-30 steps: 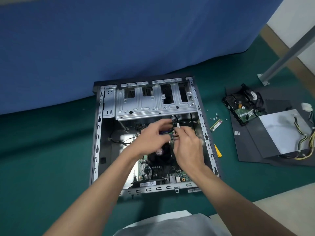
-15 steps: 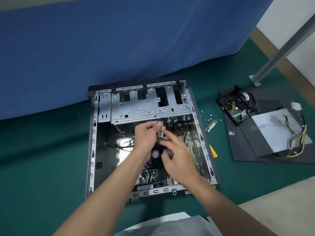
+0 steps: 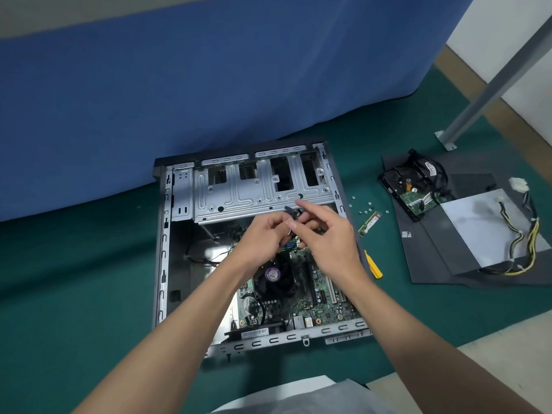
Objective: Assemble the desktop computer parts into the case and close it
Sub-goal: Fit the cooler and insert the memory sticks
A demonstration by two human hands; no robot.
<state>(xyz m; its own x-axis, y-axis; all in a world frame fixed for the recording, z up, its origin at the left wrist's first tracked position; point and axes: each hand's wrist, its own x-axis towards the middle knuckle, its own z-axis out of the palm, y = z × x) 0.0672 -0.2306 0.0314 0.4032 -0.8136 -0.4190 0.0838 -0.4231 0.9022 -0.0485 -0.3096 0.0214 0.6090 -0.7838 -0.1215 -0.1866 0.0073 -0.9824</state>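
Two hands are working together above the open case (image 3: 162,264), which is lying flat in the middle of the green mat (image 3: 74,279) with its far end up against the blue cloth (image 3: 209,100). I'm seeing the left hand (image 3: 263,243) curling its fingers and pinching a small black connector (image 3: 294,214) just below the drive cage (image 3: 254,198). The right hand (image 3: 331,243) is coming in from the other side, index finger sticking out straight over the connector and thumb just beside it. I cannot tell whether it is actually gripping the piece or only touching it.

Under the wrists the motherboard (image 3: 322,300) is sitting in the bottom of the case, and the cooler fan (image 3: 273,274) is showing between the two forearms.

Off to the right of the case, a memory stick (image 3: 370,224) is lying on the mat just beside the case wall, with a scatter of screws (image 3: 366,209) near it and a yellow pry tool (image 3: 373,265) a little nearer to me. Further toward the mat's right edge, the dark side panel (image 3: 433,264) is lying flat and carrying the hard drive (image 3: 412,192) at its far end and the power supply (image 3: 484,234), whose yellow and black wires (image 3: 528,249) are trailing off its right side. A metal post (image 3: 493,82) is standing at the mat's far right corner.
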